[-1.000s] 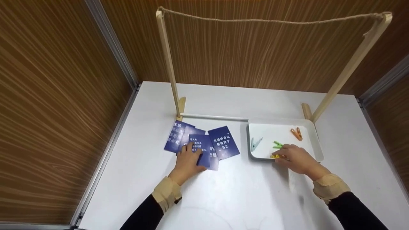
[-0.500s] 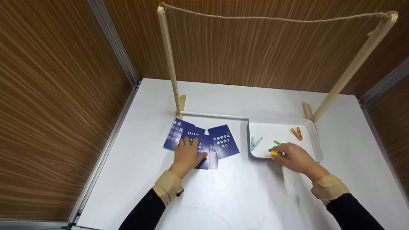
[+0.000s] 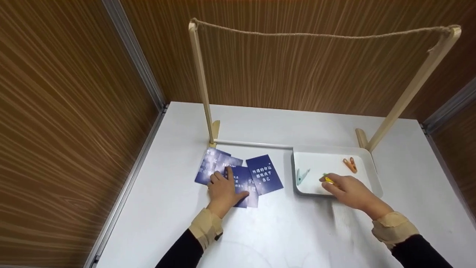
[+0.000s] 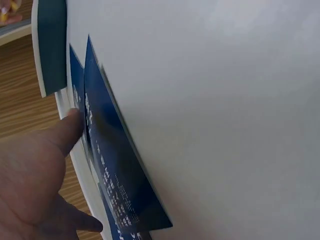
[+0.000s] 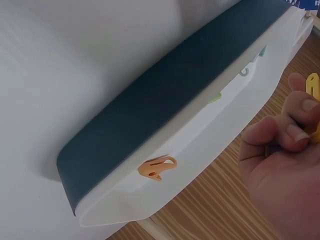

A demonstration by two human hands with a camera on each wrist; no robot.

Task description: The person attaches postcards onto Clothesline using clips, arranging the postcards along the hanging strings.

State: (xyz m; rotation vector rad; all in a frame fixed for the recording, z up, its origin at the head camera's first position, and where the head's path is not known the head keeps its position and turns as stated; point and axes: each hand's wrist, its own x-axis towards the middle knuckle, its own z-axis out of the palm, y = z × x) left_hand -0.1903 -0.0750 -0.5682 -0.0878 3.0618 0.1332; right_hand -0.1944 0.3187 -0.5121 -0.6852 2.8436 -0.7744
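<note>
My left hand [image 3: 223, 190] is over the overlapping dark blue cards with white writing, its thumb spread out to the right. In the left wrist view a fingertip touches or hovers just over the front card [image 4: 112, 145]; I cannot tell which. The rightmost card [image 3: 266, 175] lies beside them, its text uncovered. My right hand [image 3: 352, 191] pinches a yellow clothespin [image 5: 313, 90] above the front edge of the white tray [image 3: 376, 178]. Inside the tray lie a pale teal clothespin [image 3: 301, 177], an orange clothespin [image 3: 350, 165] and a green clothespin [image 5: 215, 96], mostly hidden by the right hand in the head view.
Behind the cards and tray stands a wooden frame, with a left post [image 3: 202, 85] and a right post [image 3: 412, 91]. A twine line [image 3: 319, 35] hangs slightly slack between their tops. A white rod [image 3: 256, 143] runs low between the posts. Wood-grain panels surround the white table [image 3: 282, 234].
My right hand has lifted the yellow clothespin from the tray floor. The left hand's fingers have shifted over the cards, and the thumb now points right. The head view has tilted a little.
</note>
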